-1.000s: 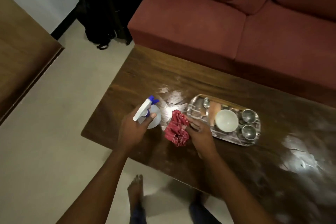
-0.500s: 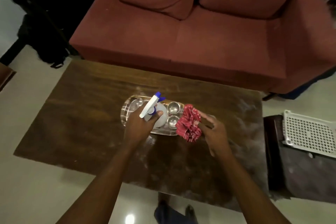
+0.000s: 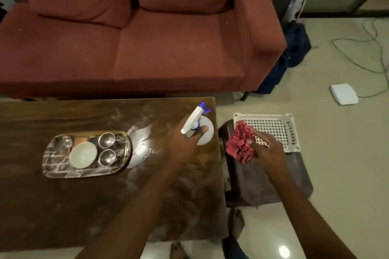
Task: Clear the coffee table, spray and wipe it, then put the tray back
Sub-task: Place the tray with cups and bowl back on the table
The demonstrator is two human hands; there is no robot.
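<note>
The dark wooden coffee table [image 3: 63,206] fills the lower left. On its left part lies a shiny oval tray [image 3: 54,164] with a white bowl [image 3: 83,154], two steel cups [image 3: 107,139] and a small glass. My left hand [image 3: 185,143] grips a white spray bottle [image 3: 199,126] with a blue nozzle above the table's right end. My right hand [image 3: 267,149] holds a crumpled red cloth [image 3: 240,145] over a low dark stool to the right of the table, at the edge of a white perforated basket [image 3: 280,128].
A red sofa [image 3: 147,44] runs along the table's far side. The dark stool [image 3: 263,185] stands close to the table's right end. A dark bag [image 3: 294,48], a white box [image 3: 344,93] and cables lie on the tiled floor to the right. My bare feet show below.
My view has swung right. Both hands moved rightwards off the tray area: the bottle now sits above the table's right end, the cloth beyond the table over the stool and basket.
</note>
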